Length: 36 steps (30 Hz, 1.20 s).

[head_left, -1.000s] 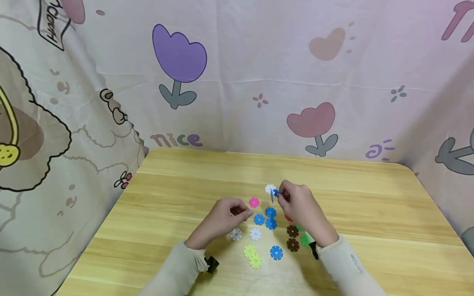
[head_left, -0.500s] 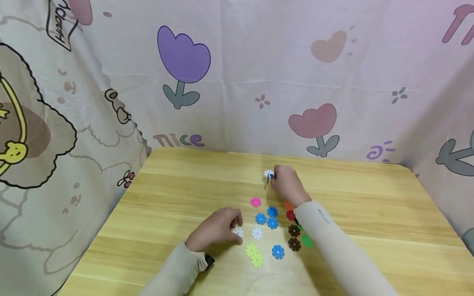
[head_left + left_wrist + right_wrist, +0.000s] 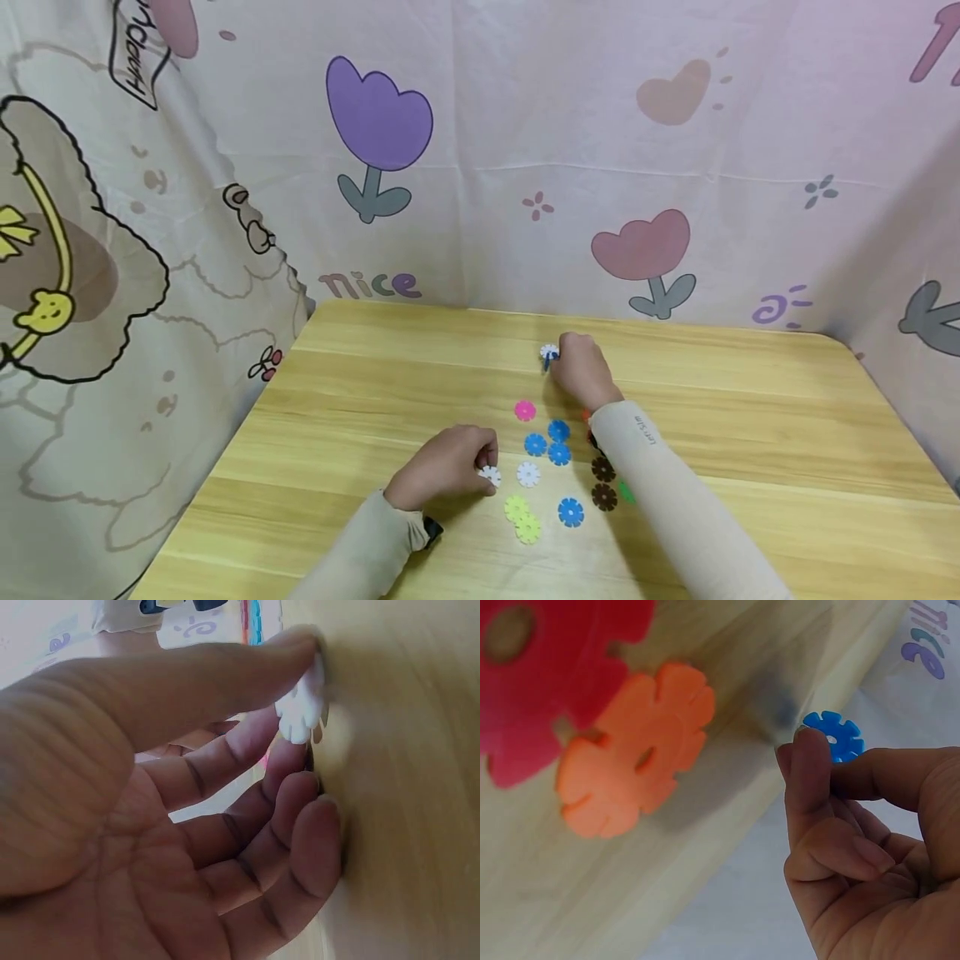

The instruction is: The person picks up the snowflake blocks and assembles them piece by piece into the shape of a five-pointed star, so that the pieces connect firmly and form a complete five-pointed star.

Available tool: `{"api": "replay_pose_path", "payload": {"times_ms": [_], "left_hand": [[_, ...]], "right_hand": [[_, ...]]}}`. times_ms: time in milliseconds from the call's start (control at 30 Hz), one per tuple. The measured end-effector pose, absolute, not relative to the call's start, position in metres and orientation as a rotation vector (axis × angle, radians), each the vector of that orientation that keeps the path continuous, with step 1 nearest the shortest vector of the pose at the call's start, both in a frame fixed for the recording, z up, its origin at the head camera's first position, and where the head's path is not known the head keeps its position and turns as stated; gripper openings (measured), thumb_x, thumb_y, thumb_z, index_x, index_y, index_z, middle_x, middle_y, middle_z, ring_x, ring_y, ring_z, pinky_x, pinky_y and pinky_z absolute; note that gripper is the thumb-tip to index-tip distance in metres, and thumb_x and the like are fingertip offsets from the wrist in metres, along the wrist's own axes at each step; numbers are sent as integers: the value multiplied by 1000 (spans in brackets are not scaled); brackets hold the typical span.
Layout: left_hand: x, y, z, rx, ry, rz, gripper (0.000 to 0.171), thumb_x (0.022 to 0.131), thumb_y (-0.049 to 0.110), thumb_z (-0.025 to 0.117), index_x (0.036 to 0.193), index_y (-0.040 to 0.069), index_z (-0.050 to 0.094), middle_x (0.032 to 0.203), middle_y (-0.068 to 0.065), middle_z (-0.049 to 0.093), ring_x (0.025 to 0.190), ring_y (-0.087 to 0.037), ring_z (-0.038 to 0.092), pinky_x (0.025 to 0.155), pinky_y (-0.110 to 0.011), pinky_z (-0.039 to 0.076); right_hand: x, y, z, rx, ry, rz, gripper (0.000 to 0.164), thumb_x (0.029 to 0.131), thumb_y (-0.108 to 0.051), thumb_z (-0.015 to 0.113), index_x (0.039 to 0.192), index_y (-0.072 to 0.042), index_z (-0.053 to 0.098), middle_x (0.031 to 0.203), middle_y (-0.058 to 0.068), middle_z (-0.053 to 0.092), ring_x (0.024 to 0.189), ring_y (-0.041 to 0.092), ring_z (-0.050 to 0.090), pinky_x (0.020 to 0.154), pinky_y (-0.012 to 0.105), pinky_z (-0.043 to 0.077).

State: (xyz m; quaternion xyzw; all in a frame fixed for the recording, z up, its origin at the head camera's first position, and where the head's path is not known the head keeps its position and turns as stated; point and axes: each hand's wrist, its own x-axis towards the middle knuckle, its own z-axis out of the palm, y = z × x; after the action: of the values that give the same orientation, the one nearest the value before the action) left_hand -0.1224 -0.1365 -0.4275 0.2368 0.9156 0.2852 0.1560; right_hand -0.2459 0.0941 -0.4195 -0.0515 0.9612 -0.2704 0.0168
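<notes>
White disc (image 3: 491,477) at lower centre of the frame, pinched, I see, by the left hand (image 3: 442,467); right of centre, the right hand (image 3: 585,369) has fingers gripping a blue disc (image 3: 846,733).

On the wooden desk (image 3: 375,375), well inside its side edges, lie a pink disc (image 3: 525,411), blue discs (image 3: 535,445), a white disc (image 3: 528,474), brown discs (image 3: 603,497) and yellow-green discs (image 3: 527,528).
</notes>
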Motion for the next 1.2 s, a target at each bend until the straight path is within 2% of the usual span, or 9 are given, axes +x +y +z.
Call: {"api": "replay_pose_path", "payload": {"times_ms": [267,467,667,800,1000,1200], "left_hand": [[-125,-132,-431,640,2612,863,29,83,9,88,88,19,61,75,8,56,68,-10,51,64,-26,47],[-128,-132,-433,650,2588,883,24,88,3,80,87,20,64,78,8,58,72,-11,53,66,-26,49],[-128,-136,-434,657,2575,898,22,90,1,77,87,20,66,79,9,58,73,-11,54,67,-27,49],[-130,-134,-433,653,2561,933,18,91,1,76,91,17,68,81,8,59,75,-11,55,68,-26,51],[-131,-129,-431,587,2551,975,12,93,1,75,95,13,73,85,8,62,79,-13,57,72,-26,54],[-134,-128,-432,561,2530,1087,13,95,1,73,93,14,72,85,6,63,79,-15,58,70,-28,55]], "right_hand": [[-247,99,-422,-148,2960,-850,7,95,-1,64,88,2,65,72,13,58,60,24,53,50,30,43],[-243,103,-421,-151,2950,-851,24,98,-10,69,77,-1,63,64,9,51,56,21,50,50,28,42],[-233,106,-422,-182,2949,-893,31,99,-12,69,71,-4,59,59,5,46,53,19,47,50,28,40],[-220,112,-419,-230,2981,-930,29,98,-10,70,71,-3,61,60,6,50,53,20,47,50,29,40],[-191,120,-415,-297,2967,-952,17,97,-10,73,84,1,67,68,6,60,54,17,53,52,28,48],[-161,127,-415,-346,2910,-973,13,97,-9,73,89,0,68,67,2,61,51,13,54,47,27,50]]}}
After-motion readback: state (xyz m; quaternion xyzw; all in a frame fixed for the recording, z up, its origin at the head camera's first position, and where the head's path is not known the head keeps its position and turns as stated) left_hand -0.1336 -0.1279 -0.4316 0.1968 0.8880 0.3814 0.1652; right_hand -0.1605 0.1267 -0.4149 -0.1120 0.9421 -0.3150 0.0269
